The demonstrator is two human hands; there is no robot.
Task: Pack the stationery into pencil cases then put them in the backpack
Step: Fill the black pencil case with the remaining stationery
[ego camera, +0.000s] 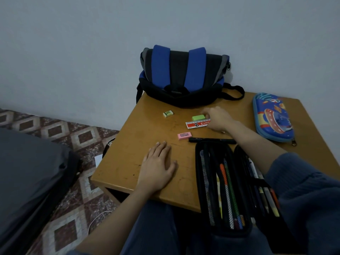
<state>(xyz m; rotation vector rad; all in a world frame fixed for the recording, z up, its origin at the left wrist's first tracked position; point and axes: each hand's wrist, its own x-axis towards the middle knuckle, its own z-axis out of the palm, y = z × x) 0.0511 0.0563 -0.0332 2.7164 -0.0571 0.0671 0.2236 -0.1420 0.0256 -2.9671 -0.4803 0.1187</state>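
A black pencil case (222,184) lies open at the table's front right, with several pens and pencils under its mesh. A black marker (211,140) lies just beyond it. My right hand (219,119) pinches the right end of a red and white ruler (196,124), its fingertips touching a green eraser (198,117). A pink eraser (184,135) and a small pale green eraser (168,113) lie loose nearby. My left hand (158,167) rests flat on the wooden table (128,144). A blue and black backpack (182,76) stands at the back edge.
A closed blue cartoon pencil case (272,117) lies at the table's right side. A dark grey bag (31,179) lies on the patterned floor to the left, and a white cable (99,216) curls near the table's front corner. The wall stands right behind the backpack.
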